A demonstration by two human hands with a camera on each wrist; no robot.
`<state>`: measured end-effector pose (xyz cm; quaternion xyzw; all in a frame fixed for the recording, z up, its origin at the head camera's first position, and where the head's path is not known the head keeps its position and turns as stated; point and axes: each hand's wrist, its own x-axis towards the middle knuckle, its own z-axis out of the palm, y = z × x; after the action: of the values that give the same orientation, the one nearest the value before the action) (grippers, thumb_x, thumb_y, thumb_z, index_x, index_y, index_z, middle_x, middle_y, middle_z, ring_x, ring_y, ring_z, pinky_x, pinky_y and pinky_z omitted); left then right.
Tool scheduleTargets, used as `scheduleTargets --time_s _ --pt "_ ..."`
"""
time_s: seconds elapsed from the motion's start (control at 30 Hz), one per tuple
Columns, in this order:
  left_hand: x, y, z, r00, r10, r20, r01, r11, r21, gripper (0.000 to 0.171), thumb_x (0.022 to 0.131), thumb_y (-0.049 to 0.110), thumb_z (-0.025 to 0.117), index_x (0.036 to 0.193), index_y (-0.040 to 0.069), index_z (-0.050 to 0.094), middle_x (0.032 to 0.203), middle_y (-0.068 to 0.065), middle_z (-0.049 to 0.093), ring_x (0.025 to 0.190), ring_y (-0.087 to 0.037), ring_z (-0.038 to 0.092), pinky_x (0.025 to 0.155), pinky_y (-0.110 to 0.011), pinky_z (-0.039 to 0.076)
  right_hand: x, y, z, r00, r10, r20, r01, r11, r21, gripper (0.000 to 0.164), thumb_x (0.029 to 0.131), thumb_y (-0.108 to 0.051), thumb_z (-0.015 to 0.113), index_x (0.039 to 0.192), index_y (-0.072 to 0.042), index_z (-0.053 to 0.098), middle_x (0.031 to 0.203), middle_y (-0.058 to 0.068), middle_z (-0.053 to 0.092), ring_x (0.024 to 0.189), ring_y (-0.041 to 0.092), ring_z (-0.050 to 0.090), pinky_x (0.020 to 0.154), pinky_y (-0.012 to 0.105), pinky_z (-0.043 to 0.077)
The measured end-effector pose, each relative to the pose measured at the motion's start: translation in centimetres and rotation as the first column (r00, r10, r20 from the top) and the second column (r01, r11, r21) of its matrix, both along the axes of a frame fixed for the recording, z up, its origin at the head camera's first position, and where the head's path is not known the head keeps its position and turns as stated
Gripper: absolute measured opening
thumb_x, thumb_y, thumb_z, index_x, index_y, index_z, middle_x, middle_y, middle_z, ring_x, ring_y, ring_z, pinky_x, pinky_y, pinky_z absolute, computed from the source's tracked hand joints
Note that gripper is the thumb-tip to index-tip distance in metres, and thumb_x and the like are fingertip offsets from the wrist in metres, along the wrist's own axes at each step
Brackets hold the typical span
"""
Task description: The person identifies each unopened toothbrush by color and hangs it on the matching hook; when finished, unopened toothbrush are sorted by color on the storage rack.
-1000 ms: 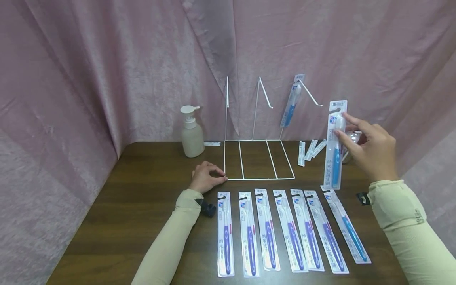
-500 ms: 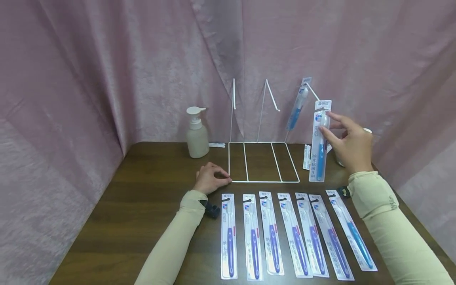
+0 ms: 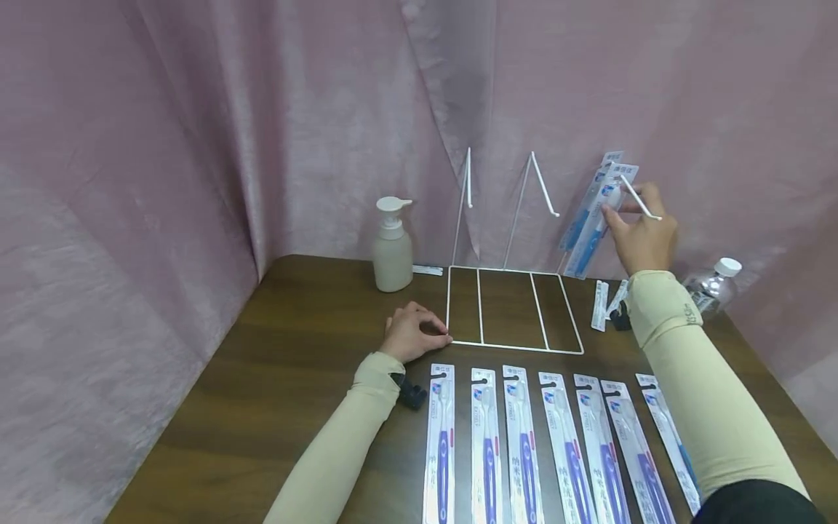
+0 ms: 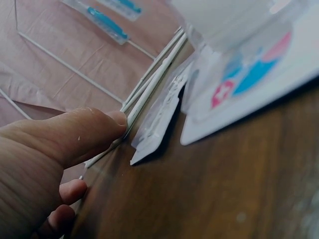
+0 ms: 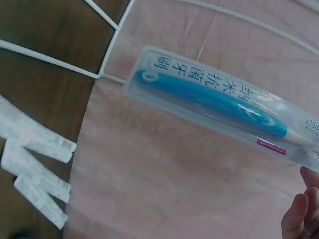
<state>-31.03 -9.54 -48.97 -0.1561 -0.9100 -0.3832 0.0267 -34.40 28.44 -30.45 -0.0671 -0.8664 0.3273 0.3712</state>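
Note:
My left hand (image 3: 412,333) pinches the front left corner of a white wire display rack (image 3: 513,347) between thumb and finger. At the right hook (image 3: 640,198) my right hand (image 3: 647,236) holds a packaged toothbrush (image 3: 594,231) with a blue handle. The card's top is at the hook; whether its hole is fully round the wire cannot be told. Behind it another packaged blue toothbrush (image 3: 573,230) hangs on the same hook. The right wrist view shows the held toothbrush (image 5: 209,102) slanting, with fingertips (image 5: 295,214) at its edge. The left and middle hooks carry nothing.
Several packaged purple toothbrushes (image 3: 489,466) lie in a row in front of the rack, with a blue one (image 3: 668,437) at the right, partly under my sleeve. A pump bottle (image 3: 393,255) stands left, a clear bottle (image 3: 713,287) right. Small white packets (image 3: 599,306) lie beside the rack.
My right hand has carried the blue toothbrush from the right, back to the right hook, beside the hanging one. My left hand stays on the rack corner. The head view has shifted left.

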Motion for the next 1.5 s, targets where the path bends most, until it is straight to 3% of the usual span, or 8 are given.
scheduleTargets --time_s 0.27,0.37,0.57,0.7,0.8,0.87,1.03,1.5 --pt "0.5 4.0 -0.3 0.993 -0.111 0.027 0.111 0.994 -0.013 0.015 0.083 0.043 0.090 0.088 0.034 0.079 0.120 0.001 0.060 0.118 -0.027 0.051 0.106 -0.053 0.031 1.7 4.5 -0.2 0.988 -0.137 0.073 0.141 0.989 -0.051 0.050 0.098 -0.037 0.075 0.142 -0.023 0.056 0.128 0.013 0.073 0.121 0.043 0.067 0.093 0.052 0.046" --pt "0.5 4.7 -0.2 0.992 -0.126 0.020 0.126 0.992 -0.008 0.015 0.082 0.043 0.090 0.087 0.034 0.079 0.120 0.001 0.060 0.117 -0.027 0.051 0.105 -0.053 0.031 3.4 5.6 -0.3 0.987 -0.138 0.087 0.143 0.988 -0.062 0.057 0.095 -0.037 0.077 0.145 -0.026 0.054 0.132 0.011 0.072 0.119 0.035 0.067 0.092 0.041 0.047" --pt "0.0 4.7 0.0 0.988 -0.153 0.024 0.153 0.988 -0.014 0.015 0.084 0.043 0.089 0.089 0.033 0.080 0.123 -0.001 0.061 0.120 -0.029 0.051 0.104 -0.052 0.031 10.5 7.7 -1.8 0.987 -0.093 0.129 0.091 0.996 0.019 0.051 0.099 -0.035 0.073 0.144 -0.016 0.059 0.129 0.015 0.072 0.073 -0.012 0.052 0.070 0.012 0.038" --pt "-0.7 3.1 0.1 0.992 -0.123 0.036 0.123 0.992 0.002 0.016 0.083 0.044 0.090 0.087 0.034 0.078 0.125 -0.001 0.061 0.121 -0.029 0.050 0.103 -0.051 0.031 15.1 9.0 -3.8 0.969 0.003 0.247 -0.046 0.985 0.168 0.032 0.102 -0.033 0.070 0.126 -0.011 0.071 0.106 0.014 0.075 0.073 -0.006 0.052 0.067 0.021 0.039" --pt "-1.2 1.5 0.4 0.994 -0.099 0.041 0.099 0.995 0.001 0.016 0.083 0.044 0.090 0.088 0.034 0.078 0.128 -0.003 0.060 0.123 -0.032 0.050 0.102 -0.051 0.030 17.8 9.8 -6.0 0.910 0.094 0.404 -0.200 0.952 0.230 0.028 0.103 -0.032 0.070 0.120 -0.010 0.074 0.096 0.012 0.075 0.081 0.014 0.063 0.069 0.034 0.045" --pt "-1.4 0.6 0.5 0.996 -0.083 0.044 0.083 0.997 0.001 0.017 0.083 0.044 0.090 0.088 0.033 0.079 0.130 -0.005 0.059 0.124 -0.033 0.049 0.102 -0.052 0.030 19.3 10.2 -7.5 0.835 0.139 0.532 -0.294 0.931 0.217 0.033 0.104 -0.033 0.069 0.125 -0.008 0.072 0.094 0.009 0.072 0.083 0.023 0.064 0.069 0.040 0.047" --pt "-1.8 -0.3 1.1 0.996 -0.069 0.056 0.070 0.998 -0.010 0.018 0.084 0.045 0.089 0.091 0.031 0.080 0.133 -0.007 0.058 0.125 -0.034 0.047 0.102 -0.052 0.029 22.1 10.9 -10.9 0.690 0.205 0.694 -0.409 0.901 0.141 0.046 0.103 -0.033 0.071 0.138 -0.004 0.064 0.090 0.000 0.062 0.074 0.015 0.053 0.064 0.036 0.044" --pt "-2.1 -0.4 0.8 0.996 -0.076 0.054 0.077 0.997 -0.010 0.019 0.084 0.044 0.089 0.093 0.029 0.081 0.132 -0.009 0.059 0.126 -0.037 0.047 0.104 -0.053 0.027 22.5 10.2 -12.7 0.726 0.162 0.668 -0.370 0.911 0.182 0.049 0.094 -0.032 0.081 0.132 -0.004 0.069 0.091 0.004 0.065 0.079 0.022 0.057 0.068 0.044 0.048"
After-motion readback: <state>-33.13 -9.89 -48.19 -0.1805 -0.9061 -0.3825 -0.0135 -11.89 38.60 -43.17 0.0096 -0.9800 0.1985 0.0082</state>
